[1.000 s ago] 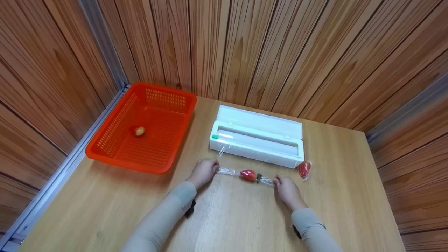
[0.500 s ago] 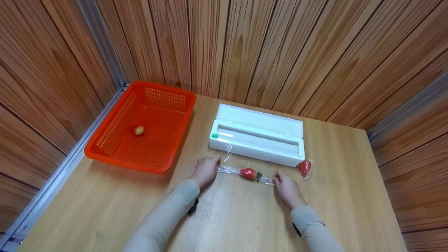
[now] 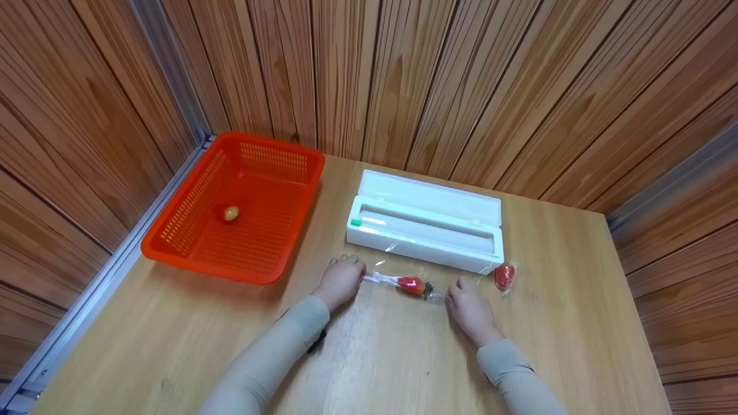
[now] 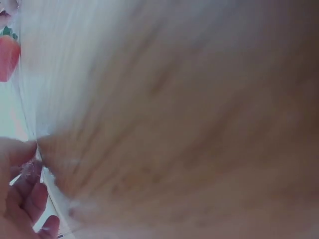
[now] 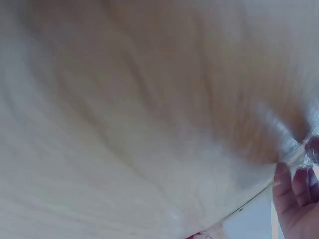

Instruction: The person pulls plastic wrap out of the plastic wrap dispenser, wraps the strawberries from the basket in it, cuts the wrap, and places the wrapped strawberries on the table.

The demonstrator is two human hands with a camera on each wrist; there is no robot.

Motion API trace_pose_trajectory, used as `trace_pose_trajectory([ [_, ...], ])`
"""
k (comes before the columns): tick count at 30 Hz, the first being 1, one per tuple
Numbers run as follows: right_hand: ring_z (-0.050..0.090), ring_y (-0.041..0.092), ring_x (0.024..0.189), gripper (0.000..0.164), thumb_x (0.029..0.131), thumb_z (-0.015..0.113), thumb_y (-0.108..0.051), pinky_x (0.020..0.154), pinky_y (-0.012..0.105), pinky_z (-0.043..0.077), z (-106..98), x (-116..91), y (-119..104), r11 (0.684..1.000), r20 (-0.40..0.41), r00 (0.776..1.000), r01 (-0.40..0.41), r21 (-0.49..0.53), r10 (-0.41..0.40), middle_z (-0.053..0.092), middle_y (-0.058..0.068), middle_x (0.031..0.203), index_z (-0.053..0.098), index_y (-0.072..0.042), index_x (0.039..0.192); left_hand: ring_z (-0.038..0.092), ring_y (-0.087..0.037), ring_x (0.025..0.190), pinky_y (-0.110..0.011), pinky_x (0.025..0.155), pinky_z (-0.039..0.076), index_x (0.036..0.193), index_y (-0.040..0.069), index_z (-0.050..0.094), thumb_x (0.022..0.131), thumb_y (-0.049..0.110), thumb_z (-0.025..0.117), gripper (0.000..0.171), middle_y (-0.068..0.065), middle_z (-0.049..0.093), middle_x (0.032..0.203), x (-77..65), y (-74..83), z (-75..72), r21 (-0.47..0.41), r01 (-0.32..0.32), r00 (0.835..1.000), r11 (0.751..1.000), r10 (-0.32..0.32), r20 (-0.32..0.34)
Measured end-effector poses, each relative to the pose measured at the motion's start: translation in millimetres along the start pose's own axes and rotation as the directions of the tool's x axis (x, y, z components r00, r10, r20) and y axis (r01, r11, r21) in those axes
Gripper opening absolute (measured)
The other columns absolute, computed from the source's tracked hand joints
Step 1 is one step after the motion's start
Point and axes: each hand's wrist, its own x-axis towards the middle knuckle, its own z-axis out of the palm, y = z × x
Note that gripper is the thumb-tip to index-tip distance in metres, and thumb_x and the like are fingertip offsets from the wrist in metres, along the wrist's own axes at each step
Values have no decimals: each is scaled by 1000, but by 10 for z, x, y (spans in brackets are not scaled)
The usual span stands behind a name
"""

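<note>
A strawberry (image 3: 411, 284) lies on the wooden table between the hands, rolled in clear cling film. My left hand (image 3: 342, 280) pinches the twisted film (image 3: 380, 278) at the strawberry's tip side; in the left wrist view, thumb and index finger meet on the film, and the other fingers (image 4: 36, 201) are loosely bent. On the leafy side, my right hand (image 3: 470, 308) pinches the other film end. The right wrist view shows crinkled film (image 5: 294, 144) at its fingertips. Part of the strawberry (image 4: 7, 55) also appears in the left wrist view.
Behind the strawberry stands an open white cling film dispenser (image 3: 426, 253) with a roll inside. A second film-wrapped red piece (image 3: 504, 276) lies at its right corner. An orange basket (image 3: 230, 271) at the left holds a small pale-and-red item (image 3: 231, 213).
The right hand has shifted slightly left, toward the strawberry. The film on the left has become a tighter, thinner twist. The left hand has turned a little, and its fingers now point further away.
</note>
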Motion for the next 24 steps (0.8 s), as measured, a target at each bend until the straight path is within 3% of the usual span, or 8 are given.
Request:
trace_pose_trajectory([
  [6,46,22,74,6,78,59,-10,64,37,41,-15,-10,-14,992,-32,995,90,-89,-93,49,5,76,58,-7,74,47,-23,100,-45,90,37,92,15,62,88,15,46,17,-4,53,102,-9,-6,-6,86,-42,999,995,45,-28],
  [14,49,25,80,5,80,58,-9,72,41,43,-15,-38,18,990,-13,994,105,-91,-107,57,7,79,62,-6,80,48,-19,84,-32,70,39,82,12,66,82,11,49,18,-1,50,85,-41,-41,-12,139,-168,968,976,190,-162],
  [20,46,19,77,8,83,56,-11,67,35,42,-7,-58,51,997,83,995,62,-48,-57,48,3,82,61,-10,89,51,-19,90,-36,78,40,88,13,65,84,13,45,20,-1,55,92,-43,-40,-20,144,-137,983,980,152,-103],
  [24,51,20,78,10,86,53,-13,68,36,46,-17,-68,49,999,131,991,5,-39,0,52,3,84,58,-12,94,50,-20,89,-37,80,41,86,9,61,85,12,44,17,-3,53,93,-29,-41,-25,90,-151,981,984,160,-112],
])
